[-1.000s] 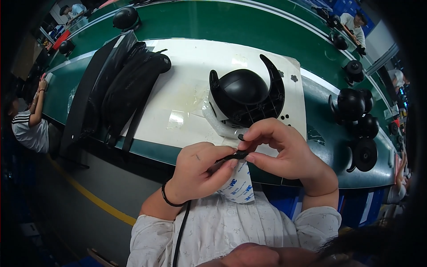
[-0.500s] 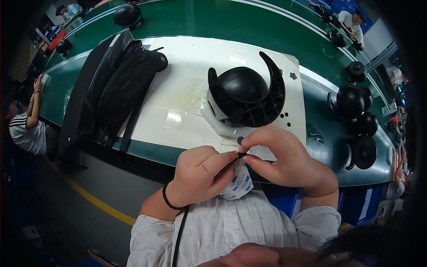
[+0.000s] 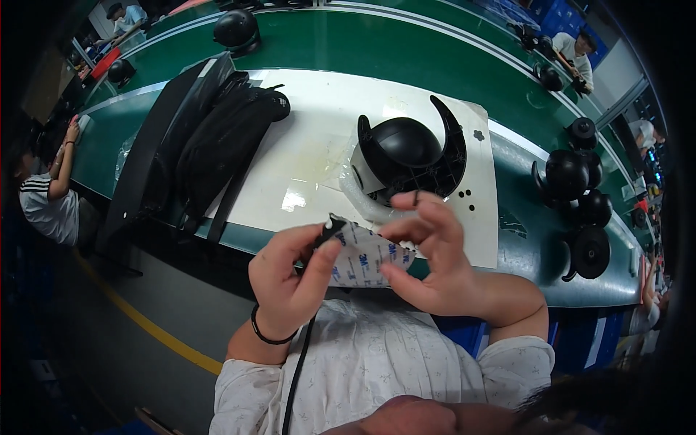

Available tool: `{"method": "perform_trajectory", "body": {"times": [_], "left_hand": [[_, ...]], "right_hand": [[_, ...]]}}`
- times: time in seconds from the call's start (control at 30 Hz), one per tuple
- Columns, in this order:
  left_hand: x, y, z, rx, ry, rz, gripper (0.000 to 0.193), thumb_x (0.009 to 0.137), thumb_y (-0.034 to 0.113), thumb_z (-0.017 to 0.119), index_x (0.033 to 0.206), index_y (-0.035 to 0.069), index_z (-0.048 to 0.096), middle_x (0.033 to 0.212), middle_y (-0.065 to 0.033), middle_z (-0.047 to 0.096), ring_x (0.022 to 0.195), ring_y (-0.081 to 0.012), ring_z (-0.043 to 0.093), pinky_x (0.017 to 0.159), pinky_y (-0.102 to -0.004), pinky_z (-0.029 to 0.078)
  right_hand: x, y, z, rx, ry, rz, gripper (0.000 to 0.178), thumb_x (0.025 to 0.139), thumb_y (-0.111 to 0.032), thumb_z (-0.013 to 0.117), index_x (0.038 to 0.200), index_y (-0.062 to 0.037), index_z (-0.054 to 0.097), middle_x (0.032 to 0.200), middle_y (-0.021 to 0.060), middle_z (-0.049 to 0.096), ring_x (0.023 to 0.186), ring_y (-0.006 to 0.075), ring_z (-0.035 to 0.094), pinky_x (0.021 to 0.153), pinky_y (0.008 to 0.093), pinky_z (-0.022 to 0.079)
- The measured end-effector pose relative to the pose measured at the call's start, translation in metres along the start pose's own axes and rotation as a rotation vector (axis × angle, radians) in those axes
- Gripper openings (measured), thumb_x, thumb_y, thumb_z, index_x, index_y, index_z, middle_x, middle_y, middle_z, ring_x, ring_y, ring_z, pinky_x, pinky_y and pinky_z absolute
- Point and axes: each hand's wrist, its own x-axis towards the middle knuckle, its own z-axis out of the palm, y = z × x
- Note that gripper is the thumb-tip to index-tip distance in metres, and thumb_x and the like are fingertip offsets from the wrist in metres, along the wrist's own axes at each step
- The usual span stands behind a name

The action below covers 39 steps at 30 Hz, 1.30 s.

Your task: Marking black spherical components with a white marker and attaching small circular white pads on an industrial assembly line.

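A long green conveyor bench [image 3: 304,43] curves across the view, and on it, as the landmark, lies a white work mat [image 3: 304,145]. Along the mat's left edge rests a bundle of black straps and pads [image 3: 217,138]; near its right edge sits a black helmet shell [image 3: 409,148] with two curved side pieces, on a clear plastic bag [image 3: 355,196]. A few small black parts [image 3: 467,194] dot the mat just right of the shell, and more black shells [image 3: 573,174] stand well off the mat's right side. Below the mat's near edge, over the person's lap, the two hands have drawn slightly apart since a moment ago, when they were pressed together over a thin black piece. Now the left hand [image 3: 290,279] pinches a small black strip [image 3: 328,233] between thumb and forefinger, closed on it, with a white printed backing sheet [image 3: 362,257] spreading out beside it. The right hand [image 3: 428,254] has loosened, its fingers half open and curved, the fingertips touching the sheet's right edge rather than clamping it. The white sheet, mostly hidden before, now shows broad and flat between the hands, which suggests the backing is being peeled from the black strip. Whether the strip is fully free of the sheet cannot be told.
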Motion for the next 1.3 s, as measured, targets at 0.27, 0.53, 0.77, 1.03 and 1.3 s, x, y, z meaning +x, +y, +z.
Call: {"method": "perform_trajectory", "body": {"times": [0.27, 0.53, 0.77, 1.03, 1.3], "left_hand": [[0.006, -0.041, -0.041, -0.729, -0.428, -0.170, 0.065, 0.088, 0.051, 0.033, 0.123, -0.003, 0.038, 0.123, -0.0166, 0.046, 0.116, -0.0246, 0.043, 0.090, -0.0355, 0.036], [-0.022, -0.065, -0.036, -0.955, -0.554, -0.449, 0.046, 0.080, 0.015, 0.062, 0.120, 0.004, 0.041, 0.109, -0.0038, 0.051, 0.101, -0.0121, 0.048, 0.087, -0.0251, 0.038], [-0.016, -0.029, -0.061, -0.597, -0.177, -0.162, 0.026, 0.080, 0.005, 0.061, 0.103, 0.002, 0.047, 0.093, -0.0036, 0.056, 0.085, -0.0086, 0.051, 0.077, -0.0217, 0.041], [-0.015, -0.005, -0.043, -0.067, -0.410, 0.394, 0.024, 0.063, -0.005, 0.069, 0.084, 0.004, 0.060, 0.081, -0.0061, 0.057, 0.068, -0.0235, 0.055, 0.059, -0.0299, 0.043], [-0.023, 0.010, -0.026, -0.047, -0.005, 0.518, 0.057, 0.057, 0.006, 0.074, 0.107, 0.009, 0.046, 0.131, -0.0202, 0.029, 0.120, -0.0378, 0.032, 0.094, -0.0435, 0.031]], "right_hand": [[0.061, -0.018, -0.004, 0.236, -0.116, -0.429, 0.106, 0.054, 0.014, 0.042, 0.137, -0.0273, -0.010, 0.103, 0.0094, 0.033, 0.071, 0.0179, 0.054, 0.059, 0.0281, 0.049], [0.139, -0.003, -0.009, 0.899, 0.038, -0.571, 0.063, 0.084, -0.023, 0.051, 0.134, -0.0175, 0.015, 0.100, 0.0059, 0.047, 0.055, 0.0158, 0.055, 0.064, 0.0281, 0.037], [0.073, -0.036, -0.050, -0.012, 0.674, -0.664, 0.052, 0.085, -0.015, 0.047, 0.131, -0.0166, 0.023, 0.124, 0.0162, 0.039, 0.105, 0.0358, 0.050, 0.092, 0.0432, 0.038], [0.042, -0.032, 0.011, -0.090, -0.049, -0.300, 0.119, 0.051, -0.019, 0.085, 0.136, -0.0171, 0.002, 0.135, 0.0181, 0.021, 0.110, 0.0312, 0.049, 0.092, 0.0417, 0.037], [0.020, -0.057, 0.007, 0.087, -0.160, -0.135, 0.081, 0.061, 0.002, 0.073, 0.127, -0.0083, 0.027, 0.118, 0.0153, 0.038, 0.089, 0.0258, 0.057, 0.075, 0.0311, 0.047]]}}
